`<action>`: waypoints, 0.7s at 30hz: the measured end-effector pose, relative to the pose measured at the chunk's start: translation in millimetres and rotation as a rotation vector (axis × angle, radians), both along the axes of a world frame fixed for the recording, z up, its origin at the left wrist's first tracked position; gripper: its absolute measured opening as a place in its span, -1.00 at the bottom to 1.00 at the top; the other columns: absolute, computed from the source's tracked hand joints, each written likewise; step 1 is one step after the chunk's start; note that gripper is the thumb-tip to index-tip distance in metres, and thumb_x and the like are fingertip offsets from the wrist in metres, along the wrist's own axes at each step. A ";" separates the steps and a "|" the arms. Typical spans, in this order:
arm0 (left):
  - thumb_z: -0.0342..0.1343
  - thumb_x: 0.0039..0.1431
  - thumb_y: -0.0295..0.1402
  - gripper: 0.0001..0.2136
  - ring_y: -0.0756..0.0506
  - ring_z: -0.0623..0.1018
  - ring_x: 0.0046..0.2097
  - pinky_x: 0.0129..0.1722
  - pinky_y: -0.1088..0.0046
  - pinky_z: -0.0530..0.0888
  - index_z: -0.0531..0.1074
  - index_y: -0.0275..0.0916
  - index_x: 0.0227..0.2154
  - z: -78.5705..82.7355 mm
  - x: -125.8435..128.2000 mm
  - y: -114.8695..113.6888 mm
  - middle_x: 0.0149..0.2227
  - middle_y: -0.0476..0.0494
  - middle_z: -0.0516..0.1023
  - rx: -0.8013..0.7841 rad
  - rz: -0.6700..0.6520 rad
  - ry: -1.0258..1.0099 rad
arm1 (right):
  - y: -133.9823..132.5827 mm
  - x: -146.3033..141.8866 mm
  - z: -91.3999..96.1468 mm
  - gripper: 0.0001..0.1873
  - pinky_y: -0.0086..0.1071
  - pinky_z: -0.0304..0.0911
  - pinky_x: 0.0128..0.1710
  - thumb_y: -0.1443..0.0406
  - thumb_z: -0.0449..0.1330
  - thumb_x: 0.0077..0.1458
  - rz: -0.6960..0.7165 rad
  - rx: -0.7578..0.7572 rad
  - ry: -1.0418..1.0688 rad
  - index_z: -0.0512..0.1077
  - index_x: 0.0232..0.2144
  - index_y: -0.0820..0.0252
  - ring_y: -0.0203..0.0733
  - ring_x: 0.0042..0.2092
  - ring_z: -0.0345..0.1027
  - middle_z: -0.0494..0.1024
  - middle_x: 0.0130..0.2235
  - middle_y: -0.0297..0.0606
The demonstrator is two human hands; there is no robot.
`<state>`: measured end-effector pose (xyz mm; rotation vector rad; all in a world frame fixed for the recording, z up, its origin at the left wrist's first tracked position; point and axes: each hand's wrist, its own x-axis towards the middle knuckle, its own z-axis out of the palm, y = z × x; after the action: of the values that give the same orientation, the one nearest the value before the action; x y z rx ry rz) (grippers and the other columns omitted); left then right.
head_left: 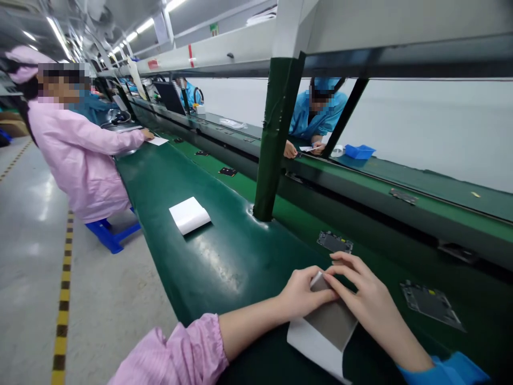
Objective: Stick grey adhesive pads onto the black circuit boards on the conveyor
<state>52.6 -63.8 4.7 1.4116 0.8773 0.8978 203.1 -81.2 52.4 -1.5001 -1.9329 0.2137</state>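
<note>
both hands meet at the far corner of a sheet [334,321]: the left hand [300,294] has a narrow grip, thumb and fingertips pinched on that corner, while the right hand [363,297] lays its fingers across the same corner with the thumb hidden, so i cannot tell if it pinches or only presses. the sheet lies near, at the near edge of the green table [224,251], partly over the edge. it is a dull grey film on a white backing [310,345], which shows as a band along its near left side. it looks thin, light and floppy, likely to crease or curl, so it is best held by its corners or edges, not its face. just far of the hands a dark board [334,241] lies flat, and another [430,303] lies to the right. further left is a white pad [189,215], beside a green post [276,133]. a person in pink [80,155] works far left, and one in blue [316,115] across the table.
</note>
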 end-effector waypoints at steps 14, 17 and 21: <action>0.29 -0.04 -0.18 -0.73 -0.02 0.47 -0.34 -0.39 0.54 0.35 0.45 -0.29 -0.38 -7.4 -5.7 24.3 -0.39 -0.05 0.50 0.023 -0.067 -0.042 | -13.5 2.7 -52.0 -0.10 -0.27 0.45 -0.41 -0.01 0.34 -0.13 -0.262 -0.279 0.830 0.08 0.20 0.06 -0.06 -0.28 0.50 0.56 -0.27 -0.21; 0.26 0.00 -0.18 -0.72 -0.02 0.47 -0.33 -0.37 0.53 0.36 0.46 -0.30 -0.34 -7.3 -7.5 25.8 -0.37 -0.06 0.51 0.001 -0.094 -0.049 | -13.3 2.1 -47.8 -0.13 -0.28 0.44 -0.38 0.01 0.35 -0.12 -0.269 -0.258 0.857 0.11 0.18 0.07 -0.08 -0.29 0.49 0.55 -0.33 -0.25; 0.28 -0.01 -0.19 -0.67 -0.03 0.50 -0.30 -0.32 0.51 0.40 0.46 -0.30 -0.25 -8.5 -9.3 26.5 -0.32 -0.10 0.54 -0.039 -0.097 -0.130 | -15.1 0.5 -47.5 -0.13 -0.29 0.43 -0.35 0.03 0.34 -0.11 -0.245 -0.240 0.873 0.09 0.18 0.08 -0.12 -0.28 0.48 0.54 -0.29 -0.25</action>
<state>43.3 -37.3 -3.8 1.3348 0.7185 0.8834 203.6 -96.2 4.9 -1.4295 -1.0451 0.8534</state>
